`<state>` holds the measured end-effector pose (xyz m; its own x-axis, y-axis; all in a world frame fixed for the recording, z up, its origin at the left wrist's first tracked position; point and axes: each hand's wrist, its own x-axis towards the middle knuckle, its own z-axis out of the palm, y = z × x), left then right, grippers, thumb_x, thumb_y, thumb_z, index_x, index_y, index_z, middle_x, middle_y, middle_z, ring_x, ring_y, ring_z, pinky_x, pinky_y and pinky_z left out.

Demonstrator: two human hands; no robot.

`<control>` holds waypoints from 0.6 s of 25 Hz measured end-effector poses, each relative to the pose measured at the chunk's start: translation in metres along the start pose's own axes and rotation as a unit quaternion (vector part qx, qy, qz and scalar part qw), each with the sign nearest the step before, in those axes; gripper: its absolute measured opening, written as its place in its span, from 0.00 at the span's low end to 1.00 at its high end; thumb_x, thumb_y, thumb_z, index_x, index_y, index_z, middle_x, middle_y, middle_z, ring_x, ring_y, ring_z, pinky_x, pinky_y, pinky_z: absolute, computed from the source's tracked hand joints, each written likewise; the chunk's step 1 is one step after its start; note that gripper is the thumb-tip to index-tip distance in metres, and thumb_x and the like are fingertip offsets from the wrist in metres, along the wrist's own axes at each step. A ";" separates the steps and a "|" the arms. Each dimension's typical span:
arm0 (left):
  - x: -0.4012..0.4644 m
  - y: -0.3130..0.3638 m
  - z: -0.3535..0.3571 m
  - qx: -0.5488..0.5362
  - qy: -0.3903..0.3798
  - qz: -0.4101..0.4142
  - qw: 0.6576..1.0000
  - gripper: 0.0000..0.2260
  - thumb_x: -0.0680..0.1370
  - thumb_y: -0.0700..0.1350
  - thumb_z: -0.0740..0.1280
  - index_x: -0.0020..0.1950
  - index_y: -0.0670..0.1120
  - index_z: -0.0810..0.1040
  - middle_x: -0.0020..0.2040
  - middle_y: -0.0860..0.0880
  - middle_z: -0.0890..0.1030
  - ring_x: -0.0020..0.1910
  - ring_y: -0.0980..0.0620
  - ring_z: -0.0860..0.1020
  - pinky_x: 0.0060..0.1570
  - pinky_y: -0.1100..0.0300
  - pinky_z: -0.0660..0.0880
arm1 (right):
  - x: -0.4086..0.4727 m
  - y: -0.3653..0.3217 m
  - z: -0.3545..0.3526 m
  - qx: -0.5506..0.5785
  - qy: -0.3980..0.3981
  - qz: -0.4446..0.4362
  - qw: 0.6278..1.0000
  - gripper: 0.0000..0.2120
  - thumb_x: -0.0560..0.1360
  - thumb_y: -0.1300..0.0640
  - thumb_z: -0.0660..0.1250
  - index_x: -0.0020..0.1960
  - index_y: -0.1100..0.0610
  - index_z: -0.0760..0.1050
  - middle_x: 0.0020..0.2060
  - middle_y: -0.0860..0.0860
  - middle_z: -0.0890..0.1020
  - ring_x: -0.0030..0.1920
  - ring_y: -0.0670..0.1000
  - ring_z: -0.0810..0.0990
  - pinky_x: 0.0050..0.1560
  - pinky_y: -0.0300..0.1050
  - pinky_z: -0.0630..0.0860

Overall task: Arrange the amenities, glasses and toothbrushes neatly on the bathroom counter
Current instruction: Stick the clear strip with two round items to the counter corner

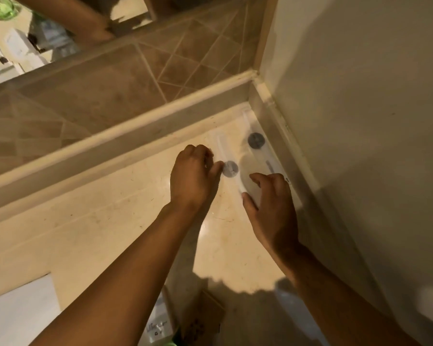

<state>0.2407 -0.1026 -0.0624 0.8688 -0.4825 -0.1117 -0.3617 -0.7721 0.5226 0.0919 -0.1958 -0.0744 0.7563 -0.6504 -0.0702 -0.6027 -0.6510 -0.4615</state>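
Two clear packets, each with a grey round label, lie on the counter [110,221] in its far right corner: the left packet [226,161] sits just out from the back ledge, the right packet [256,146] runs along the side wall [360,121]. They look like wrapped toothbrushes, though blur makes that uncertain. The left hand [194,176] rests on the near end of the left packet, its fingers [216,167] curled and pinching or pressing the wrapper beside the label; which of the two I cannot tell. The right hand [273,208] lies over the near end of the right packet, fingers spread and half-bent, touching it without plainly gripping. The step in hand seems to be squaring the two packets side by side. The next move likely calls for small nudges to bring them parallel and level at their ends, then lifting both hands off without dragging the slippery wrappers. In the mirror [48,33] above the tiled backsplash [135,83], other amenities show, blurred.
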 end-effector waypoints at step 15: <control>0.005 -0.008 0.012 0.180 -0.127 0.188 0.957 0.30 0.82 0.62 0.59 0.80 0.49 0.62 0.83 0.45 0.54 0.82 0.46 0.53 0.79 0.52 0.50 | -0.004 0.000 0.010 -0.012 -0.018 -0.031 0.999 0.19 0.77 0.58 0.70 0.68 0.53 0.76 0.56 0.53 0.79 0.55 0.50 0.77 0.52 0.47 0.82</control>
<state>0.2436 -0.1034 -0.0771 0.5598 -0.8044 -0.1989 -0.7656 -0.5939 0.2473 0.0915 -0.1886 -0.0831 0.8010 -0.5940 -0.0744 -0.5600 -0.6995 -0.4439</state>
